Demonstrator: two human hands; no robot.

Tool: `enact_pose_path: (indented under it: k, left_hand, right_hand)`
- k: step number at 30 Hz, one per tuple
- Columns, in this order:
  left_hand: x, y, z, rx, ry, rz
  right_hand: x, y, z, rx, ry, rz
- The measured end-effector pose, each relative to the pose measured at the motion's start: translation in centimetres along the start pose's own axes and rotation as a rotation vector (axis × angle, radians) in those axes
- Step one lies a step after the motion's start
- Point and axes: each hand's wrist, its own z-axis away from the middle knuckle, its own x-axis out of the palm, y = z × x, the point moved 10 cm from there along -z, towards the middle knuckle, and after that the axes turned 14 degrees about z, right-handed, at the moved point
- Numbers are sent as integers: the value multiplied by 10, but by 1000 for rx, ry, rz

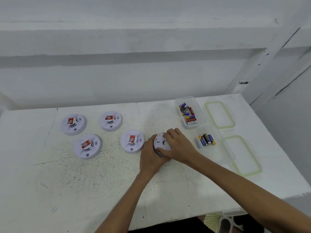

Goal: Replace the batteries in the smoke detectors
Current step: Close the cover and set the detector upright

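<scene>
head: batteries (206, 140) in two clear tubs (177, 100)

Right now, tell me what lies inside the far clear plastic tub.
The far clear plastic tub holds a loose pile of blue-and-yellow and red batteries; any beneath the pile are covered.

A plain white-painted workroom, set up as a bench. A scuffed, cracked white table (50, 182) stands against bare walls (134, 81); identical detectors (73, 124) lie spread out on it, and loose batteries (188, 113) are sorted into clear tubs (185, 98).
</scene>
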Motion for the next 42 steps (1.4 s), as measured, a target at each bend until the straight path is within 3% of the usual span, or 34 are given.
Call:
enact_pose_path:
  k: [14, 19, 26, 42]
  left_hand:
    - [1, -1, 2, -58, 9, -49]
    - [0, 10, 1, -23, -10, -48]
    - [12, 10, -1, -19, -131, -90]
    - [10, -2, 2, -79, -85, -100]
  right_hand:
    - [9, -2, -2, 68, -63, 56]
    - [10, 6, -5, -5, -167, -106]
    - [0, 19, -2, 25, -94, -3]
    - [10, 11, 7, 168, -31, 8]
